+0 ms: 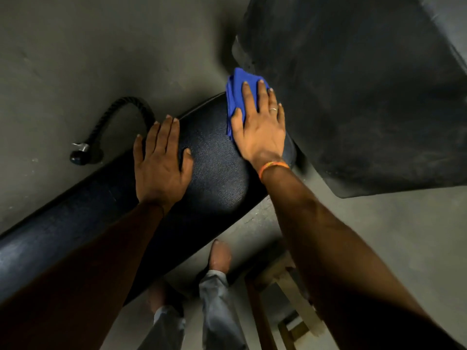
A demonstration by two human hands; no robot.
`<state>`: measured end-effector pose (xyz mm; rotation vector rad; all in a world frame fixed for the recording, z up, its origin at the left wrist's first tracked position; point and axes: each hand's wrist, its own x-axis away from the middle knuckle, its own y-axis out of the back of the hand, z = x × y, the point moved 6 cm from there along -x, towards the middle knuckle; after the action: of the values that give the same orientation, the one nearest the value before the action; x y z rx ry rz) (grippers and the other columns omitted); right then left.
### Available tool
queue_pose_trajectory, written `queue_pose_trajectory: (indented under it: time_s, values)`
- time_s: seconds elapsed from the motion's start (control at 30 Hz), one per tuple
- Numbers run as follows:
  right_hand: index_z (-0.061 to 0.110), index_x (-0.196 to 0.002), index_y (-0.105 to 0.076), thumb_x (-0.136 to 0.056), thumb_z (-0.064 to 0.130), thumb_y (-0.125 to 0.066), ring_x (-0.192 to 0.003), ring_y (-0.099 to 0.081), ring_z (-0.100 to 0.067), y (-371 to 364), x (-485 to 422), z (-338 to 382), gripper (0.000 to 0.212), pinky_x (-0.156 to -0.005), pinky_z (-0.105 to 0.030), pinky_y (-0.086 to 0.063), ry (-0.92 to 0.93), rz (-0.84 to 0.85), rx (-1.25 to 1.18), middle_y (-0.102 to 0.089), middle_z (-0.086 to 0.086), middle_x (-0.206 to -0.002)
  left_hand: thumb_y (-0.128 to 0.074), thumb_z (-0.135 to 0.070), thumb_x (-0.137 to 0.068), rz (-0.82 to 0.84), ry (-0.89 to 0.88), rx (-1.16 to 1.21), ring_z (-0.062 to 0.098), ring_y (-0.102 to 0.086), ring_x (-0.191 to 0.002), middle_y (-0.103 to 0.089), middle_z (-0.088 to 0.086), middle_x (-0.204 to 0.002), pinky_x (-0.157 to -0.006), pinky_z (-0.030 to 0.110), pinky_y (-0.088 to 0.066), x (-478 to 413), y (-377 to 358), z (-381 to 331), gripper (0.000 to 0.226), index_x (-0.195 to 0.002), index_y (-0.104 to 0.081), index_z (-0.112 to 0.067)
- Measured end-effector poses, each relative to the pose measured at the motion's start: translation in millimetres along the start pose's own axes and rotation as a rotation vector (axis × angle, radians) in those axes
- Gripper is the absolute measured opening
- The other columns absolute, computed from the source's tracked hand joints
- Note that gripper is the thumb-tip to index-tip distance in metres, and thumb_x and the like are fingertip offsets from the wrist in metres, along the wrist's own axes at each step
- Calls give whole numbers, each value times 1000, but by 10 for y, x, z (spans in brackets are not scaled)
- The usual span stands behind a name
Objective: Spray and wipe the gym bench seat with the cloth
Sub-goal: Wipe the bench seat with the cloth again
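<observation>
A long black padded gym bench seat [217, 178] runs from lower left to upper right across the head view. A blue cloth [236, 97] lies folded at its far right end. My right hand [260, 127] presses flat on the cloth, fingers spread, with the cloth showing past the fingertips and beside the thumb. My left hand [161, 162] rests flat and open on the seat's far edge, left of the cloth, holding nothing. No spray bottle is in view.
A black rope attachment with a metal end [106, 127] lies on the grey floor beyond the bench. A large dark rubber mat [366, 84] fills the upper right. A wooden stool frame [285, 299] stands by my feet [219, 256] below the bench.
</observation>
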<state>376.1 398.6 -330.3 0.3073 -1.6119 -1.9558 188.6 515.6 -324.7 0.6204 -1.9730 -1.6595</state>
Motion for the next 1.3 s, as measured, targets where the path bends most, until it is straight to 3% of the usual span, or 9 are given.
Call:
queue_pose_trajectory:
  time_s: [0.23,0.33,0.53,0.63,0.77,0.83,0.97,1.1,1.3]
  values:
    - [17,-165,-26,-105,42,-29,-159,-17,-38,-39,934,-445,65,-130,-50,-20,-302,-121,-131,-15,-18,-173,-34,-41,-103,-43,-16,-3,26,-31,-152,-29,4,-166,-124,53,-20,6,29,-6,63,-160,-27,-15]
    - [11,-165,-23,-106,37,-28,-161,-5,-41,-110,1297,-258,65,-131,-50,-13,-266,-118,-125,-6,-21,-174,-33,-41,-103,-42,-17,1,26,-30,-152,-28,4,-167,-124,53,-19,3,26,2,63,-160,-27,-14]
    - [20,-167,-19,-104,42,-24,-163,3,-31,-255,1440,490,66,-132,-47,-4,-41,-7,-110,-2,-10,-176,-32,-41,-104,-33,-15,33,24,-26,-154,-26,3,-168,-125,53,-18,-1,-4,22,63,-161,-25,-15]
    - [19,-163,-31,-103,40,-20,-163,-3,-23,-195,1217,685,65,-132,-37,-1,67,73,-390,-13,-6,-175,-32,-36,-104,-41,-30,50,23,-27,-154,-28,3,-167,-125,51,-18,-8,-38,52,60,-160,-28,-15]
    - [14,-152,-52,-101,26,-41,-155,-34,-16,-27,939,396,54,-129,-25,-18,0,190,-851,-45,-4,-163,-34,-26,-106,-90,-25,202,23,-33,-152,-37,5,-163,-127,46,-19,8,-24,80,52,-157,-36,-12]
    - [17,-151,-54,-93,19,-44,-150,-42,-19,91,796,136,59,-126,-24,-23,-35,121,-732,-51,-6,-158,-35,-23,-108,-134,25,393,23,-36,-150,-40,8,-161,-127,42,-20,26,30,118,50,-156,-37,-11]
    - [12,-156,-45,-86,10,-43,-154,-37,-28,191,523,-236,70,-129,-34,-18,31,-4,-401,-45,-13,-162,-42,-22,-106,-278,155,634,23,-34,-150,-39,12,-161,-125,26,-21,192,224,147,51,-155,-38,-7]
    - [13,-162,-33,-97,21,-35,-159,-25,-24,34,460,-324,66,-131,-41,-18,111,-66,-209,-30,-5,-171,-45,-28,-98,-211,72,336,30,-21,-156,-25,11,-167,-127,42,-20,260,241,-405,62,-157,-34,-10]
    - [17,-165,-26,-102,32,-25,-161,-18,-24,-41,410,-361,65,-132,-43,-17,108,-105,-117,-22,-3,-174,-25,-48,-105,-61,102,29,38,-7,-158,-12,8,-171,-125,57,-17,36,-79,-745,65,-163,-18,-20]
